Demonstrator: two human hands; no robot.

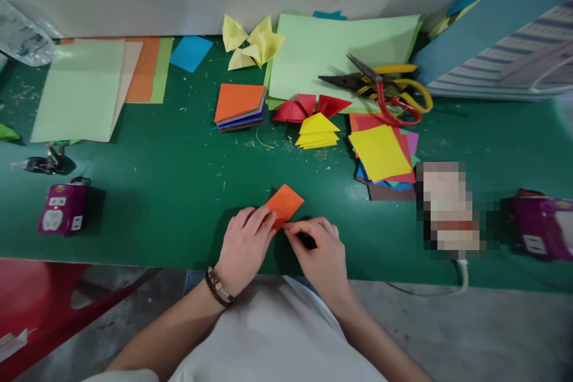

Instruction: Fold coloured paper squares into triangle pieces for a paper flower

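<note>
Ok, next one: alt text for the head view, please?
The left hand and right hand hold a small orange paper square over a green worktable. Stacked coloured paper squares and red-handled scissors lie beyond.

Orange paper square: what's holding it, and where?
The left hand and right hand grip the orange paper square at its near end.
</note>
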